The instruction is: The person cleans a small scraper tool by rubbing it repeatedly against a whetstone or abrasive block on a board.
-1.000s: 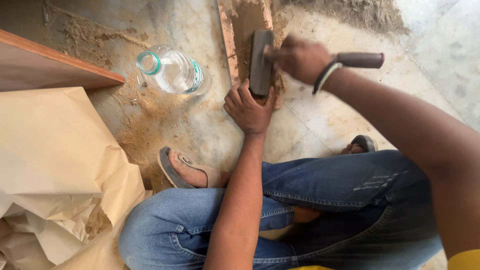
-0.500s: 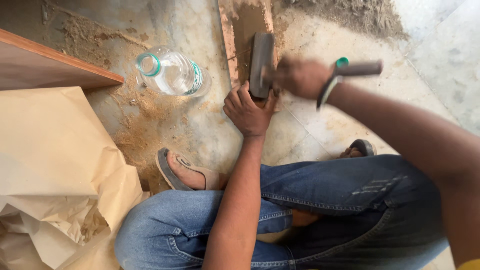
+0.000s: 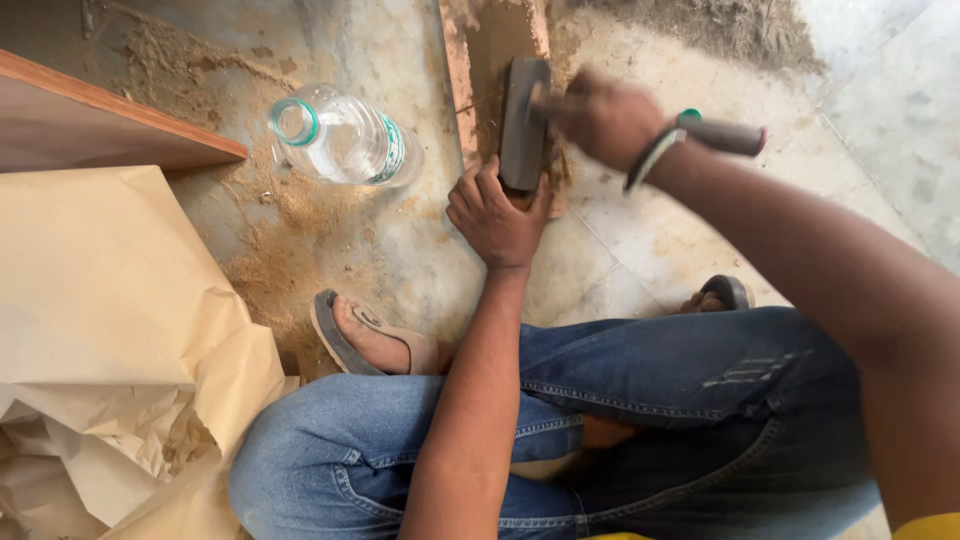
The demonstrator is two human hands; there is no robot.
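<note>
My right hand (image 3: 603,118) is shut on the handle of a dark mallet (image 3: 524,122), and looks blurred. The mallet's long head lies on a narrow wooden board (image 3: 492,40) that is covered with sawdust and runs away from me across the floor. The handle's end (image 3: 728,136) sticks out to the right past my wrist. My left hand (image 3: 495,215) rests at the board's near end, its fingers curled just under the mallet head. What the fingers press on is hidden.
A clear plastic bottle (image 3: 345,138) lies on its side to the left of the board, among sawdust. Crumpled brown paper (image 3: 110,330) and a wooden panel (image 3: 90,125) fill the left. My knees and sandalled foot (image 3: 365,340) are close below.
My right hand dipped slightly with the mallet handle, then came back up. The mallet head stays on the board and my left hand has not moved.
</note>
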